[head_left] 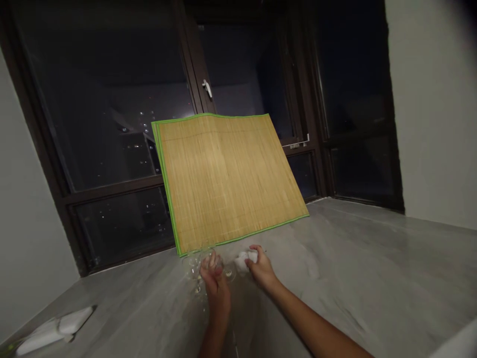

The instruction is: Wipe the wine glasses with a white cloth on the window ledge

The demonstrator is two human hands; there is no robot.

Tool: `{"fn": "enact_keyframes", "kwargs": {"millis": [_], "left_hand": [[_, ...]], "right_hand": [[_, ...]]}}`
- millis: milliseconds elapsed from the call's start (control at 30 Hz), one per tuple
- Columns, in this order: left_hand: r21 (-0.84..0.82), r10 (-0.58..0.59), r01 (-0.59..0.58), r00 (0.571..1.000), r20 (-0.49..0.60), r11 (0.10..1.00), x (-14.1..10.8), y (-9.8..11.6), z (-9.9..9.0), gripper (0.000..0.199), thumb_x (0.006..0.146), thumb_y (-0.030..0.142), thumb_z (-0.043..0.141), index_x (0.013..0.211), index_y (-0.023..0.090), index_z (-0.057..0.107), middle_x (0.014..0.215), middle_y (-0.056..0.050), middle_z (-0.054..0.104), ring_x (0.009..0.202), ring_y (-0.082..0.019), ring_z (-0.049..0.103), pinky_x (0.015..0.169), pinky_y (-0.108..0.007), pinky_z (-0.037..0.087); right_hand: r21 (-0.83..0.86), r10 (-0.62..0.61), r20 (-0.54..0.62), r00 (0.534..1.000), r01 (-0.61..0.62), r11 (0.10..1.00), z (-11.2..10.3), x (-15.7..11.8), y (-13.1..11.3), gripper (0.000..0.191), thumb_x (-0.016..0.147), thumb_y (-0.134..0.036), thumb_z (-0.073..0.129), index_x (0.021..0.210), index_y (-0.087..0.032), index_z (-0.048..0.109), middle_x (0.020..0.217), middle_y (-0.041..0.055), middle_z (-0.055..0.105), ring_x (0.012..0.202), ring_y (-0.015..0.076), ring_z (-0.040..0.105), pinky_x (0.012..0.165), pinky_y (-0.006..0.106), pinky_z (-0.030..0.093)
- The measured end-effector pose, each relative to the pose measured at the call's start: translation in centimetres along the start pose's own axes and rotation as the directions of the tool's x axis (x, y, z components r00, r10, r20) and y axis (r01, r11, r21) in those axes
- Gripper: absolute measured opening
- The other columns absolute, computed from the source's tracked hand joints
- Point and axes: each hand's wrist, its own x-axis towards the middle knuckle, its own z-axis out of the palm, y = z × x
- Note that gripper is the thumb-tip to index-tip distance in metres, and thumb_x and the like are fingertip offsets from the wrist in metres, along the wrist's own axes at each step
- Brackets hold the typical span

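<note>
My left hand (215, 278) is closed around a clear stemmed glass, seemingly a wine glass (207, 254); its round foot shows just right of my fingers. Beside it to the left stands another clear glass (192, 267), its outline faint against the grey surface. A crumpled white tissue or cloth (248, 257) is pinched between the thumb and fingers of my right hand (263, 268). The two hands are a short way apart, the white piece facing the glass. Blur and transparency hide the exact edges of the glasses.
A folded bamboo mat (231, 174) with green edging leans against the dark window behind my hands. The grey marbled ledge (357, 258) spreads around them. At the lower left lies a white packet-like object (55, 329). A white window handle (207, 88) is above the mat.
</note>
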Motion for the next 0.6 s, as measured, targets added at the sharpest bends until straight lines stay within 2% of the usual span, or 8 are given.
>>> {"fn": "enact_keyframes", "kwargs": {"millis": [67, 133, 233, 367, 433, 500, 600], "left_hand": [[-0.048, 0.018, -0.019, 1.0, -0.019, 0.999, 0.1, 0.0, -0.1, 0.056, 0.094, 0.057, 0.027, 0.139, 0.023, 0.022, 0.149, -0.018, 0.04, 0.132, -0.023, 0.048, 0.107, -0.039, 0.041], [-0.076, 0.014, -0.014, 1.0, -0.006, 0.997, 0.2, -0.1, 0.0, 0.059, 0.093, 0.057, 0.03, 0.139, 0.022, 0.02, 0.149, -0.019, 0.039, 0.134, -0.024, 0.046, 0.109, -0.041, 0.039], [-0.096, -0.009, 0.014, 0.999, 0.052, 0.995, 0.1, -0.6, 0.5, 0.061, 0.092, 0.058, 0.037, 0.138, 0.021, 0.022, 0.15, -0.02, 0.038, 0.134, -0.025, 0.046, 0.111, -0.043, 0.036], [-0.106, -0.009, 0.021, 0.994, 0.113, 0.994, -0.4, -1.1, 1.3, 0.061, 0.092, 0.058, 0.037, 0.139, 0.023, 0.02, 0.151, -0.019, 0.036, 0.133, -0.022, 0.047, 0.11, -0.04, 0.039], [-0.103, -0.026, 0.039, 0.992, 0.123, 0.994, -0.7, -1.2, 1.6, 0.063, 0.092, 0.057, 0.037, 0.14, 0.022, 0.018, 0.15, -0.019, 0.037, 0.133, -0.022, 0.047, 0.108, -0.039, 0.041], [-0.099, -0.049, 0.061, 0.992, 0.114, 0.993, -0.9, -1.0, 1.9, 0.065, 0.091, 0.058, 0.038, 0.141, 0.021, 0.018, 0.15, -0.019, 0.036, 0.134, -0.022, 0.045, 0.109, -0.039, 0.041], [-0.074, -0.081, 0.089, 0.991, 0.109, 0.993, -1.3, -0.6, 2.0, 0.067, 0.089, 0.058, 0.041, 0.14, 0.019, 0.023, 0.151, -0.019, 0.035, 0.138, -0.023, 0.041, 0.112, -0.038, 0.038]], "right_hand": [[0.078, 0.068, 0.06, 0.996, -0.073, 0.994, 0.2, -0.2, -0.3, 0.048, 0.065, -0.029, 0.064, 0.11, -0.021, 0.049, 0.06, -0.0084, 0.049, 0.047, 0.0107, 0.046, 0.045, 0.022, 0.036], [0.143, 0.086, 0.161, 0.983, -0.109, 0.984, 0.4, -0.7, -1.0, 0.053, 0.067, -0.035, 0.064, 0.115, -0.021, 0.047, 0.058, -0.0106, 0.047, 0.039, 0.0076, 0.039, 0.039, 0.02, 0.031], [0.198, -0.031, 0.274, 0.961, -0.025, 0.98, 0.8, -1.7, -2.2, 0.061, 0.069, -0.039, 0.067, 0.123, -0.023, 0.043, 0.062, -0.0113, 0.046, 0.037, 0.0048, 0.036, 0.035, 0.017, 0.028], [0.248, -0.131, 0.39, 0.911, 0.033, 0.968, 1.0, -3.0, -3.3, 0.066, 0.071, -0.036, 0.069, 0.129, -0.025, 0.04, 0.074, -0.0072, 0.056, 0.044, 0.0055, 0.042, 0.037, 0.017, 0.036], [0.25, -0.148, 0.47, 0.87, 0.03, 0.968, 1.1, -3.5, -3.4, 0.071, 0.071, -0.033, 0.07, 0.134, -0.028, 0.037, 0.092, -0.0009, 0.064, 0.052, 0.0081, 0.052, 0.04, 0.019, 0.041], [0.252, -0.193, 0.49, 0.85, 0.073, 0.965, 1.2, -3.7, -3.3, 0.072, 0.07, -0.029, 0.072, 0.134, -0.028, 0.038, 0.112, 0.0053, 0.064, 0.071, 0.0139, 0.063, 0.05, 0.022, 0.049], [0.3, -0.251, 0.408, 0.878, 0.131, 0.945, 1.6, -4.0, -3.1, 0.068, 0.067, -0.022, 0.073, 0.128, -0.026, 0.043, 0.117, 0.0079, 0.063, 0.101, 0.0215, 0.063, 0.073, 0.029, 0.054]]}}
